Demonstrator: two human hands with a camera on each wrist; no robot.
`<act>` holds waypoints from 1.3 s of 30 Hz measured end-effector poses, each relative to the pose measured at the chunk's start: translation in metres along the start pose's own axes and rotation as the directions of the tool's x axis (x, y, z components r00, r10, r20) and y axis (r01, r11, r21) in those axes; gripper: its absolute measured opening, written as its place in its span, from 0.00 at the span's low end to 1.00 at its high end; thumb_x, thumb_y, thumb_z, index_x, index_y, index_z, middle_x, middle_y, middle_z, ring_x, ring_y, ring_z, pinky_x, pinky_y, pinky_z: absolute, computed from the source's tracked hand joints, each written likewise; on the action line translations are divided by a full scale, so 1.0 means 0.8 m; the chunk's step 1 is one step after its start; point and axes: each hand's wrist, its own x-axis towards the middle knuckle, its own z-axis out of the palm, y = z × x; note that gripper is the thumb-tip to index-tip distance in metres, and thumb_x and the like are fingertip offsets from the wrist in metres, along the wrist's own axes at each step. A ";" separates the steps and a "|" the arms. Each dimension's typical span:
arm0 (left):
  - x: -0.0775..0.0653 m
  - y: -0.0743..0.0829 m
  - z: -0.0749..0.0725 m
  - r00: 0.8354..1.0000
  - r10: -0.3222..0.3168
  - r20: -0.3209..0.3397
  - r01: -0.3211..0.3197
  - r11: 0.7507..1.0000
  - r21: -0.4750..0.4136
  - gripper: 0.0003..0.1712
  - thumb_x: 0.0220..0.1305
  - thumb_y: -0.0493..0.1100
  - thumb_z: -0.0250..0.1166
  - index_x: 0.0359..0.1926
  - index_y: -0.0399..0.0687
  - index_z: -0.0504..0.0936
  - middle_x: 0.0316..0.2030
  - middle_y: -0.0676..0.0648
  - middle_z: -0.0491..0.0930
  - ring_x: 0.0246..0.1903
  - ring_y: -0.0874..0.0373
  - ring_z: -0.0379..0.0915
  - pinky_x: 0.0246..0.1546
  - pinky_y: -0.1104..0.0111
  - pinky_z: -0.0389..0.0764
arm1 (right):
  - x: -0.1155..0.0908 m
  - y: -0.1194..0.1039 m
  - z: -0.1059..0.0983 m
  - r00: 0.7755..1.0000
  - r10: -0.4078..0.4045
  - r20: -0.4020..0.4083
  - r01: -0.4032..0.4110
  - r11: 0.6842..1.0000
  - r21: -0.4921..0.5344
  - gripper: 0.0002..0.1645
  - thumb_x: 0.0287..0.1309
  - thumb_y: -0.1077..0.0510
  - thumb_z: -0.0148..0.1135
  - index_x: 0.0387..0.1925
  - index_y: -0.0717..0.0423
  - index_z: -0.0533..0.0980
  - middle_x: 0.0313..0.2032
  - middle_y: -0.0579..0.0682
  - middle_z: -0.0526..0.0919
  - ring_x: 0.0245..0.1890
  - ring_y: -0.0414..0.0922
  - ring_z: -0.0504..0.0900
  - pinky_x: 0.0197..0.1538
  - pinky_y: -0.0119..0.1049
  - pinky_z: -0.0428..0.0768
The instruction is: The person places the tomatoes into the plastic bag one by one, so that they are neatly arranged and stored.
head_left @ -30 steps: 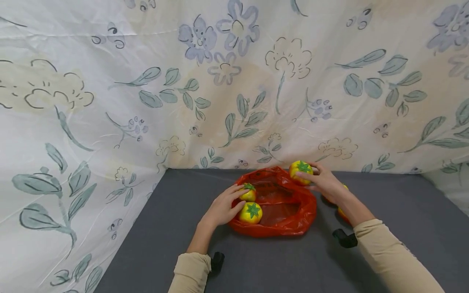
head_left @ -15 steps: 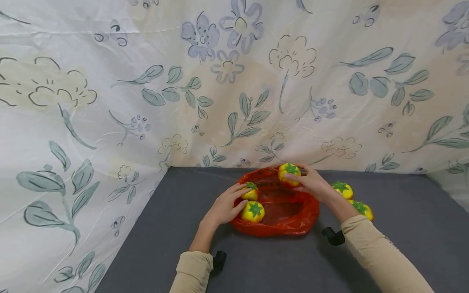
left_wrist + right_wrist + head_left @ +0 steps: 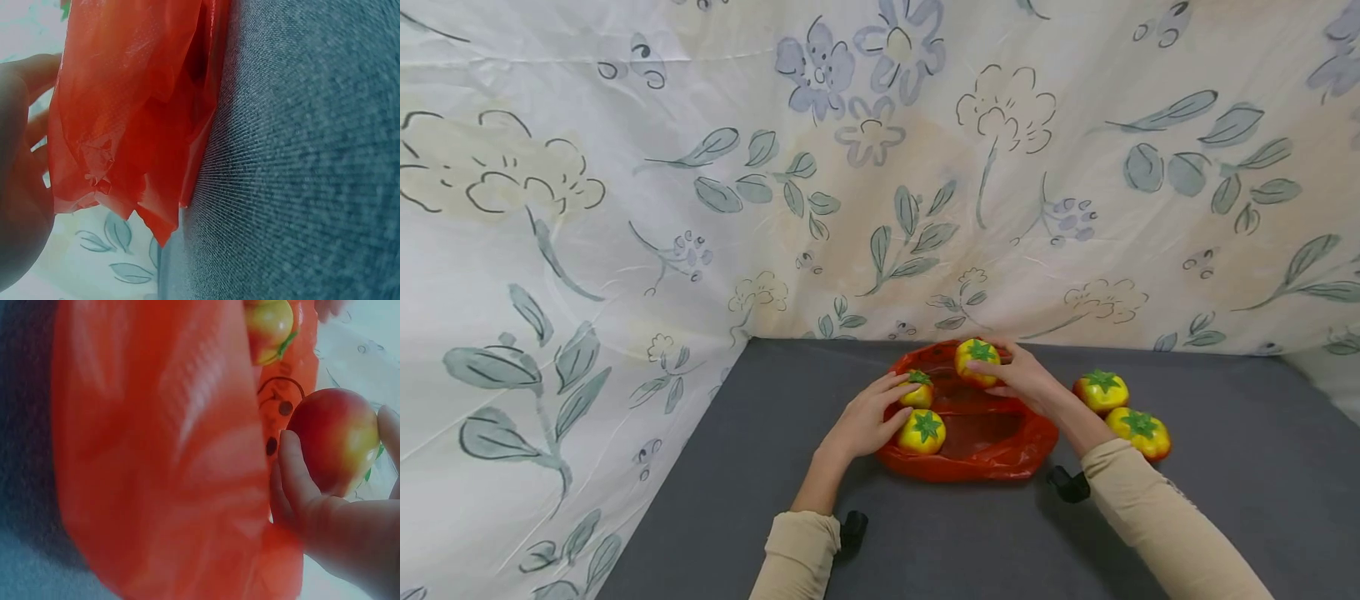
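My right hand (image 3: 1022, 377) grips a yellow-and-red fruit (image 3: 976, 362) with a green star-shaped leaf top, thumb on one side and fingers on the other. It is over the far part of a red plastic bag (image 3: 1000, 467), whose mouth stands wide. In the right wrist view this fruit (image 3: 334, 440) shows its red underside beside the bag's wall (image 3: 162, 456). My left hand (image 3: 867, 417) lies over the bag's left rim with relaxed fingers. Its fingertips overlap one fruit (image 3: 917, 392) inside, and the thumb is by a second fruit (image 3: 922, 432).
Two more such fruits, a far one (image 3: 1102, 392) and a nearer one (image 3: 1141, 432), lie close together on the dark grey table (image 3: 955, 533) right of the bag. A floral cloth (image 3: 850, 208) hangs behind the table and along its left side.
My right hand has carried its fruit leftward, from the bag's right rim to over its mouth. The two fruits at right have come into full view. The left hand has stayed at the rim.
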 end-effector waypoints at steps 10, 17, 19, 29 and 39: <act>0.000 0.000 0.000 1.000 0.009 -0.002 -0.009 1.000 0.006 0.24 0.68 0.47 0.59 0.64 0.50 0.73 0.66 0.45 0.65 0.68 0.50 0.53 0.64 0.52 0.59 | 0.012 0.004 0.016 0.999 0.046 -0.013 -0.047 0.999 -0.027 0.52 0.57 0.48 0.67 0.72 0.59 0.47 0.64 0.66 0.56 0.57 0.59 0.69 0.55 0.49 0.74; -0.002 -0.003 0.001 1.000 0.000 -0.004 0.000 1.000 0.000 0.24 0.68 0.47 0.59 0.64 0.51 0.73 0.66 0.46 0.65 0.68 0.49 0.52 0.64 0.51 0.59 | 0.019 0.017 0.024 0.998 0.056 -0.013 -0.056 0.998 -0.025 0.52 0.57 0.47 0.67 0.72 0.60 0.47 0.61 0.65 0.60 0.56 0.58 0.71 0.54 0.49 0.75; -0.002 -0.003 0.000 1.000 -0.002 0.000 0.002 1.000 -0.002 0.24 0.68 0.47 0.59 0.64 0.51 0.73 0.66 0.46 0.65 0.68 0.50 0.52 0.64 0.51 0.58 | 0.021 0.020 0.028 0.998 0.061 -0.020 -0.062 0.998 -0.024 0.52 0.57 0.47 0.67 0.71 0.60 0.47 0.60 0.65 0.61 0.56 0.58 0.70 0.53 0.48 0.76; -0.001 -0.003 0.001 1.000 0.003 0.008 -0.003 1.000 -0.003 0.24 0.68 0.47 0.59 0.64 0.50 0.73 0.66 0.46 0.65 0.69 0.50 0.51 0.64 0.50 0.58 | 0.027 0.030 0.037 0.996 0.076 -0.045 -0.080 0.994 -0.079 0.50 0.58 0.49 0.66 0.70 0.63 0.48 0.60 0.65 0.62 0.56 0.58 0.69 0.51 0.48 0.77; -0.001 -0.001 0.000 1.000 0.009 0.007 -0.009 1.000 0.001 0.24 0.68 0.46 0.59 0.64 0.49 0.73 0.66 0.45 0.65 0.68 0.49 0.52 0.64 0.50 0.58 | 0.031 0.034 0.043 0.997 0.067 -0.050 -0.072 0.992 -0.102 0.50 0.58 0.49 0.67 0.70 0.64 0.49 0.59 0.65 0.62 0.55 0.58 0.71 0.51 0.50 0.77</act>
